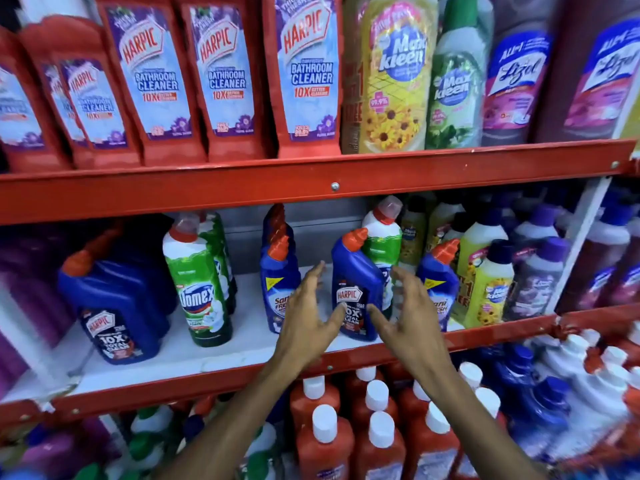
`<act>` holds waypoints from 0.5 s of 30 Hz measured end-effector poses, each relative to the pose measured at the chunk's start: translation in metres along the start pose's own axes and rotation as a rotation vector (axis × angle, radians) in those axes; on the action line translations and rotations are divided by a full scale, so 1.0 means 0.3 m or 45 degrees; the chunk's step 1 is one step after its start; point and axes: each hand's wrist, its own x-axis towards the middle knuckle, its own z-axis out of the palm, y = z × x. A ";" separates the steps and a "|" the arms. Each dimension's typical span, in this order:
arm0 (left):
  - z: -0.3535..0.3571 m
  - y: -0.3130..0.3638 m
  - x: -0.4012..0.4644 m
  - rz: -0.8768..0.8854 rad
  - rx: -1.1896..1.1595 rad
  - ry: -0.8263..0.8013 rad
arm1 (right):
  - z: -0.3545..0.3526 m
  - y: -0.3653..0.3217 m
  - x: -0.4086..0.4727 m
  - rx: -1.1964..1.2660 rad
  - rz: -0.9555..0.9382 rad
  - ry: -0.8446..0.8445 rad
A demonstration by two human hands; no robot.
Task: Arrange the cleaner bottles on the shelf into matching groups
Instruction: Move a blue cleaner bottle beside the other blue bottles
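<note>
A blue Harpic bottle with a red cap stands upright in the middle of the white middle shelf. My left hand is open just left of it and my right hand is open just right of it; neither clearly touches it. Behind it stands a white and green Domex bottle. Blue Sani Fresh bottles stand at the left and at the right. Further left are two Domex bottles and large blue Harpic bottles.
Red Harpic bathroom cleaner bottles, Max Kleen and Lizol fill the top shelf. Yellow Max Kleen and purple Lizol bottles crowd the middle shelf's right. Red bottles with white caps sit below. Red shelf rails run across.
</note>
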 end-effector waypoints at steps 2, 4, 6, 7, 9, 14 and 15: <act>0.033 0.004 0.031 -0.120 -0.138 -0.021 | 0.018 0.008 0.015 0.098 0.077 -0.063; 0.059 0.003 0.056 -0.210 -0.227 -0.033 | 0.038 0.019 0.024 0.102 0.120 -0.107; 0.078 -0.018 0.065 -0.221 -0.273 0.014 | 0.058 0.039 0.035 0.123 0.132 -0.068; 0.083 -0.028 0.064 -0.207 -0.306 0.047 | 0.062 0.048 0.040 0.158 0.130 -0.040; 0.085 -0.028 0.042 -0.192 -0.352 0.108 | 0.061 0.054 0.039 0.211 0.138 -0.014; 0.028 -0.003 -0.058 -0.143 -0.418 0.306 | 0.039 -0.012 -0.023 0.357 0.072 0.000; -0.004 0.005 -0.081 -0.118 -0.401 0.351 | 0.034 -0.041 -0.037 0.397 0.043 0.024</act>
